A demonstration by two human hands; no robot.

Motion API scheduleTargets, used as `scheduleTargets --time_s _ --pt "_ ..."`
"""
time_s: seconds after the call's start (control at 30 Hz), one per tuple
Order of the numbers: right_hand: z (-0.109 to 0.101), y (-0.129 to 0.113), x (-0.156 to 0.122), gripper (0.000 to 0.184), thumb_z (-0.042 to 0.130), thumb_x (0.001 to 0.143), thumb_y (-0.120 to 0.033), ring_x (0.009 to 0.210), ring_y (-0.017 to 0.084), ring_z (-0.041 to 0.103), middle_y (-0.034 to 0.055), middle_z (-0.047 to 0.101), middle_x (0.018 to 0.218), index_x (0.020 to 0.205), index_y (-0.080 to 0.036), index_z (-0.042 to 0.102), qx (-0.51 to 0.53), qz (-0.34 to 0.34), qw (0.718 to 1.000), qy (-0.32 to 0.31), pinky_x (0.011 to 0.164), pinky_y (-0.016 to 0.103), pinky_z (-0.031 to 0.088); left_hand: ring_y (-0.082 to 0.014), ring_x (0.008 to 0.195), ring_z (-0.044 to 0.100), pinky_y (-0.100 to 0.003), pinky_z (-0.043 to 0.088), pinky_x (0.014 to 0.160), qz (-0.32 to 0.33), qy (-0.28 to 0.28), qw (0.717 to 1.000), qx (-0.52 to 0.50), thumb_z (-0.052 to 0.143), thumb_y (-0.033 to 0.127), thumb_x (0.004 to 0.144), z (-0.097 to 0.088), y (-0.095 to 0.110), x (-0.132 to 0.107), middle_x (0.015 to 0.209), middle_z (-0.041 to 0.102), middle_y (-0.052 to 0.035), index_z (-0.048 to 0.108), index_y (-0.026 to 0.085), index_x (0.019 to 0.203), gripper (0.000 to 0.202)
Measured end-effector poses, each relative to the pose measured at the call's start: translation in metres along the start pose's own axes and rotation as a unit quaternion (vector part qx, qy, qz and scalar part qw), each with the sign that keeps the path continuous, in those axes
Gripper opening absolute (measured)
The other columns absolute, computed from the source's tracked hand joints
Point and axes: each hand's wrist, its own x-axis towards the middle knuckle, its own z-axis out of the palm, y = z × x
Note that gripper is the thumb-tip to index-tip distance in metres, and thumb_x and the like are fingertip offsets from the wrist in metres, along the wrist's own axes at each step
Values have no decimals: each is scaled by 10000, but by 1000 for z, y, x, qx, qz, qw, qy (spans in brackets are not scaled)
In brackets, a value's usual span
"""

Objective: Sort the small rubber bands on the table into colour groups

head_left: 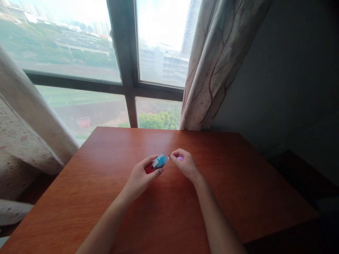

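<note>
L hand (139, 176) grips a small red, blue & white object (160, 161), material unclear, blue end angled up twd the R hand (187, 165), prob. so those fingertips can reach it. R hand's pinched, w/ a small purple piece (180, 158) in its grasp. Both over mid reddish-brown wooden tabletop (79, 197); room either side, far edge nearer.

Two hands (139, 178) (187, 165), one blue object (160, 161), one purple object (180, 158), four windowpanes (58, 42) (162, 42) (87, 109) (159, 114)

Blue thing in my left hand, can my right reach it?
Probably yes: the blue thing sticks out from the left hand, beside the right hand, which holds a purple thing.
</note>
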Motion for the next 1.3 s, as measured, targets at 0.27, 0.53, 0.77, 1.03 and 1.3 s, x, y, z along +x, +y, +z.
scheduleTargets --time_s 0.27,0.53,0.77,1.03,1.3 --pt "-8 -17 -5 175 647 818 -347 712 141 560 -5 622 763 783 -176 652 131 -4 991 -37 650 231 431 -248 1019 672 -338 510 924 27 -18 996 79 710 271 771 2 -2 -2 1106 737 -60 668 165 1178 422" --pt "-4 -22 -5 332 406 947 -408 562 123 471 -12 531 676 811 -184 609 209 31 978 -3 505 228 368 -246 993 673 -329 508 909 40 -41 996 75 680 232 773 11 2 -7 1108 736 -57 678 167 1189 421" --pt "7 -38 -13 252 376 860 -189 833 177 581 31 610 872 937 -187 616 61 -99 993 5 759 276 454 -243 946 673 -305 505 863 53 -49 992 107 648 200 778 18 0 -9 1037 745 -33 682 178 1208 433" --pt "1 -33 -11 261 417 806 -181 819 175 562 27 599 869 953 -186 632 118 -41 990 -65 730 268 452 -226 904 665 -277 479 843 86 -44 979 179 683 178 737 19 2 -11 1023 747 -30 723 213 1133 400" --pt "-3 -40 -16 219 636 818 -343 721 145 541 0 555 789 1003 -227 641 363 67 926 -80 631 223 432 -219 828 632 -289 488 760 -32 -127 991 6 690 329 796 17 7 -10 945 728 -33 691 172 1207 440"
